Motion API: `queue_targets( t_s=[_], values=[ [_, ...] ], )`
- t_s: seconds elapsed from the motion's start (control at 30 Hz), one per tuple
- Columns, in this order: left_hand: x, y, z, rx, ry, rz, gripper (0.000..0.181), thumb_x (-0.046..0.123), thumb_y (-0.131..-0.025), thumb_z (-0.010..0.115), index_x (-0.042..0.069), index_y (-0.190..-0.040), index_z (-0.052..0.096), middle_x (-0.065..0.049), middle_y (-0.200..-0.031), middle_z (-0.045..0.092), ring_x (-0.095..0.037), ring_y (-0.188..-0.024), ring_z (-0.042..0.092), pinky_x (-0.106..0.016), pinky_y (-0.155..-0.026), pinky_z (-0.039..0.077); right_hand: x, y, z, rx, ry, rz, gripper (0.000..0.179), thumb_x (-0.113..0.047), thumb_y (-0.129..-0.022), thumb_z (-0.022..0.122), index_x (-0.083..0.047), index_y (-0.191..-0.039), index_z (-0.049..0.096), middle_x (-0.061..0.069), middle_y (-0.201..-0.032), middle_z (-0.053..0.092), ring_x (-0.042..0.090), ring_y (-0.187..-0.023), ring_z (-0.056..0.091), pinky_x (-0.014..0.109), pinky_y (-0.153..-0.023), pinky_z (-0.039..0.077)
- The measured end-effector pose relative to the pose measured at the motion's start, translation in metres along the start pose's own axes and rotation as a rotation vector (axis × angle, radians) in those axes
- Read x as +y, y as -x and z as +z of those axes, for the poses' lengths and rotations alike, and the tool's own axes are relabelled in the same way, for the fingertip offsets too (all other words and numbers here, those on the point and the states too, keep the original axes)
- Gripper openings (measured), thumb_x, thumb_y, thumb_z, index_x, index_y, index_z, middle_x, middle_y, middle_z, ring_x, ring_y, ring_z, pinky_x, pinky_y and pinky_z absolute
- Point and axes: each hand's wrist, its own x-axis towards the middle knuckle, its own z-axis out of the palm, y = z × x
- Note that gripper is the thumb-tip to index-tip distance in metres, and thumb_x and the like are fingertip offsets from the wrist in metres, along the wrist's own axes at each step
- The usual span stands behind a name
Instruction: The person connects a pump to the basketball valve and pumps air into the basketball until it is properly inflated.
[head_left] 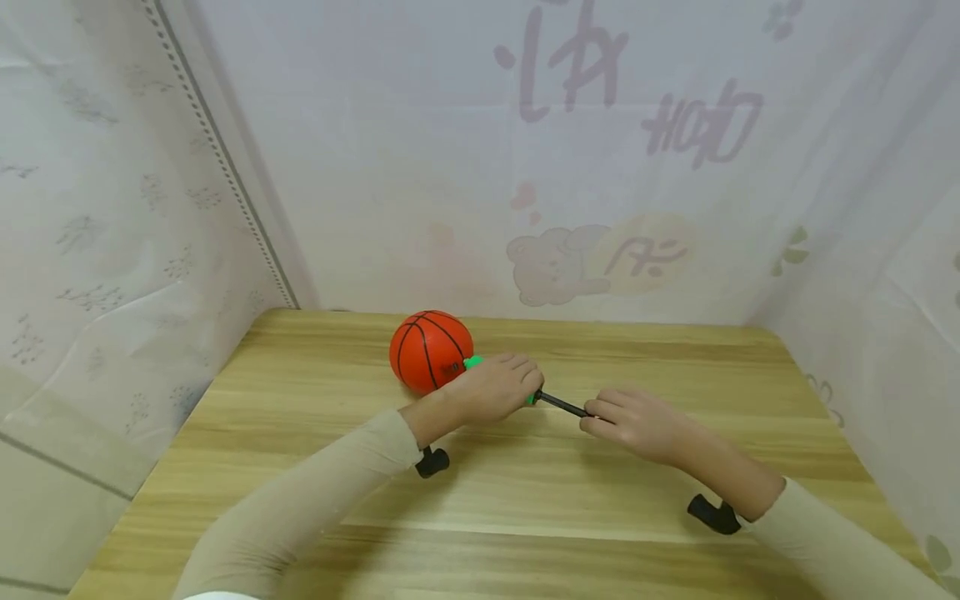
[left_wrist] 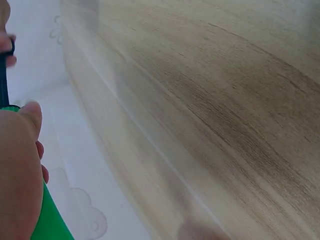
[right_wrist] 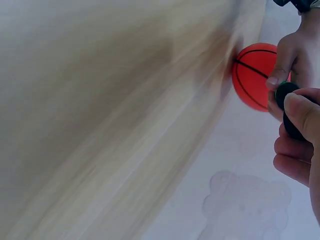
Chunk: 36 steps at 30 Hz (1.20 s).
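Note:
A red toy basketball [head_left: 431, 352] with black lines sits on the wooden table. Beside it my left hand [head_left: 501, 387] grips the green barrel [left_wrist: 51, 217] of a hand pump, its fingers wrapped round it. The pump's green end [head_left: 473, 362] meets the ball's right side in the head view; whether it goes into the ball I cannot tell. A stretch of black rod [head_left: 562, 404] shows between the two hands. My right hand [head_left: 637, 423] holds the black handle [right_wrist: 292, 120] at the rod's far end, thumb and fingers curled round it. Fingers hide most of the barrel and handle.
The wooden table [head_left: 570, 508] runs back to a pale printed curtain [head_left: 420, 167], with more curtain at both sides. A black wrist mount [head_left: 432, 462] hangs under the left wrist, and another black mount [head_left: 712, 514] under the right.

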Motion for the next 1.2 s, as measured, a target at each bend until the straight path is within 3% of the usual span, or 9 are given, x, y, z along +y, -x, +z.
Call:
queue_targets(
  t_s=[0.17,0.3,0.5,0.87,1.07,1.2],
  values=[
    [-0.001,0.003,-0.001,0.000,0.013,-0.007,0.019,0.027,-0.109,0.050,0.009,-0.113,0.053,0.001,-0.105,0.055,-0.014,-0.099,0.052,-0.026,-0.093,0.045,-0.004,0.021,-0.015,-0.018,0.036,-0.004,0.043,-0.008,-0.113,0.027,-0.006,-0.101,0.068,0.007,-0.096,0.069,0.019,-0.081,0.064,0.029,-0.067,0.056],
    [-0.001,0.003,-0.002,-0.007,0.013,-0.029,0.015,0.023,-0.109,0.049,0.009,-0.114,0.052,0.001,-0.106,0.055,-0.014,-0.101,0.052,-0.026,-0.094,0.045,-0.003,0.027,-0.020,-0.005,0.048,-0.002,0.044,-0.005,-0.112,0.027,-0.005,-0.100,0.068,0.009,-0.096,0.070,0.021,-0.082,0.066,0.030,-0.068,0.057],
    [0.002,-0.003,-0.002,0.008,0.025,-0.047,0.019,0.024,-0.108,0.051,0.007,-0.117,0.054,-0.001,-0.108,0.056,-0.016,-0.102,0.053,-0.028,-0.097,0.045,0.003,0.012,-0.016,-0.037,0.010,0.025,0.042,-0.009,-0.113,0.027,-0.007,-0.101,0.068,0.006,-0.097,0.069,0.018,-0.083,0.065,0.027,-0.069,0.056],
    [0.006,-0.005,-0.001,-0.001,-0.032,-0.046,0.024,0.030,-0.107,0.053,0.008,-0.115,0.055,-0.001,-0.107,0.057,-0.016,-0.101,0.053,-0.028,-0.095,0.044,0.011,-0.025,0.020,-0.084,0.020,0.031,0.046,-0.011,-0.113,0.022,-0.007,-0.104,0.067,0.003,-0.097,0.066,0.015,-0.083,0.062,0.023,-0.069,0.052],
    [0.006,-0.003,0.000,0.025,-0.022,-0.036,0.021,0.030,-0.107,0.054,0.009,-0.111,0.055,0.001,-0.104,0.056,-0.014,-0.096,0.051,-0.026,-0.088,0.043,0.008,-0.027,0.023,-0.056,0.067,0.032,0.050,-0.010,-0.113,0.019,-0.008,-0.099,0.068,0.003,-0.094,0.067,0.014,-0.076,0.060,0.019,-0.063,0.049],
    [0.004,-0.001,-0.004,0.016,0.008,-0.050,0.020,0.029,-0.107,0.054,0.010,-0.113,0.054,0.000,-0.107,0.058,-0.015,-0.101,0.053,-0.027,-0.093,0.045,0.004,-0.016,0.013,-0.009,0.048,0.032,0.045,-0.008,-0.113,0.024,-0.007,-0.099,0.067,0.006,-0.095,0.068,0.016,-0.076,0.061,0.023,-0.064,0.052]
  ],
)
